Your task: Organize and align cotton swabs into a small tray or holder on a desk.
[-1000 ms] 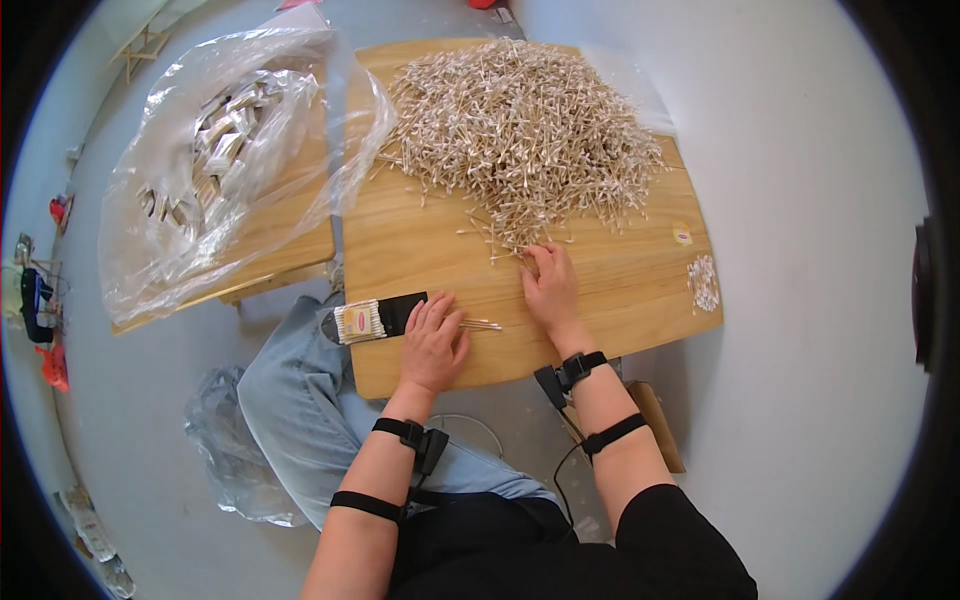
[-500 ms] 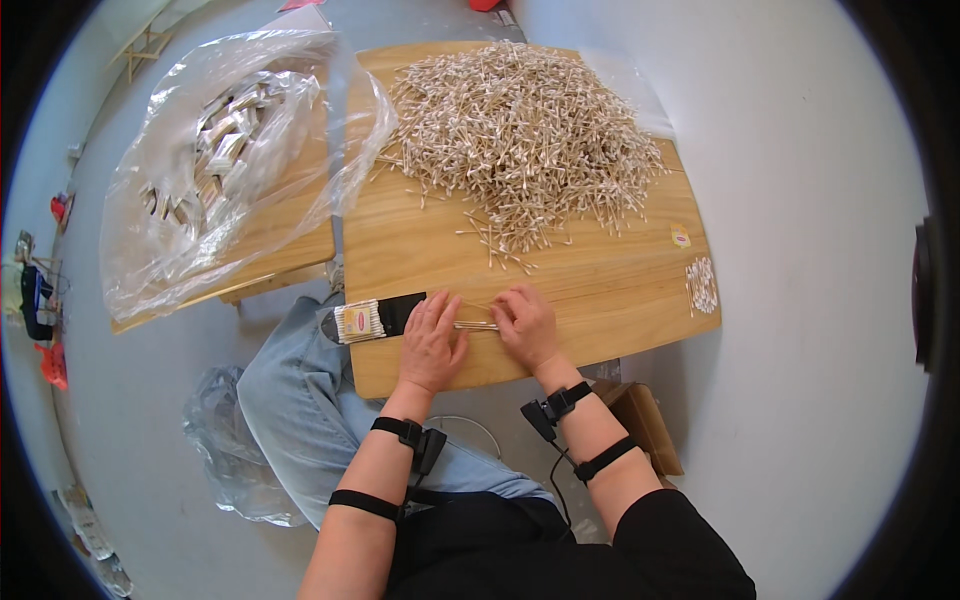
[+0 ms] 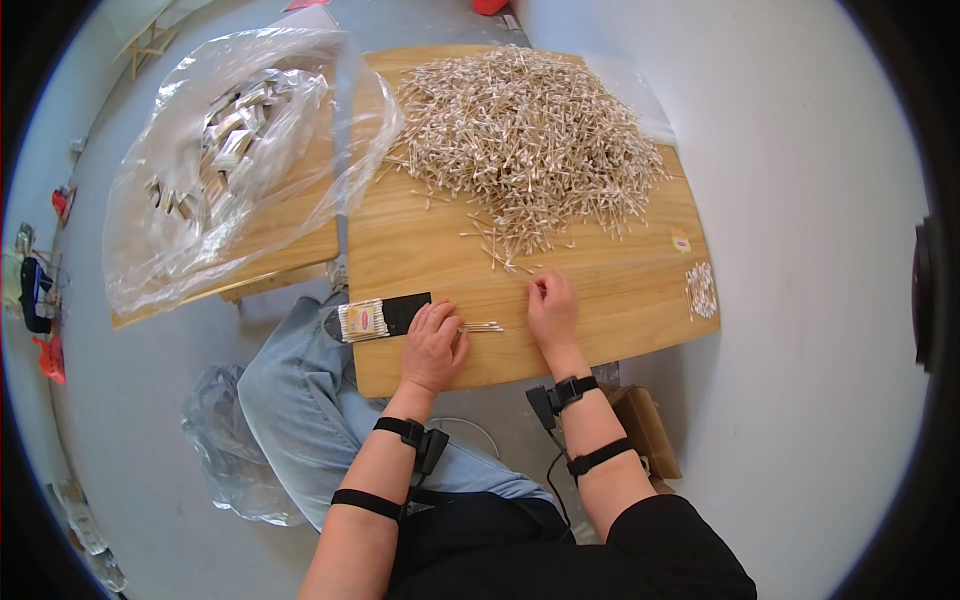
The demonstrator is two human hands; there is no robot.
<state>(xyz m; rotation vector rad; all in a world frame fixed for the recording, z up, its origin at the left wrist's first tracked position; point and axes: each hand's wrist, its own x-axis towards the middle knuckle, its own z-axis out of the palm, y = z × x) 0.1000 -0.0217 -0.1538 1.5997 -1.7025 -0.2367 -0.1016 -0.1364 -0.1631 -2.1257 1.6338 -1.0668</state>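
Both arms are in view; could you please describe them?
The left hand and right hand are gloveless. Each forearm bears two black straps and a black device; a black cable runs from the right device. The right sleeve is short and black.

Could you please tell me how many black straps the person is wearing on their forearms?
4: the left wrist strap and, farther up, the left mid-forearm strap; the right wrist strap and, farther up, the right mid-forearm strap. None seems hidden.

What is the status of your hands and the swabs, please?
Left hand over a few swabs, tips poking out to its right. Right hand just short of the swab pile, grip unclear. Plastic bag off left, not between hand and pile.
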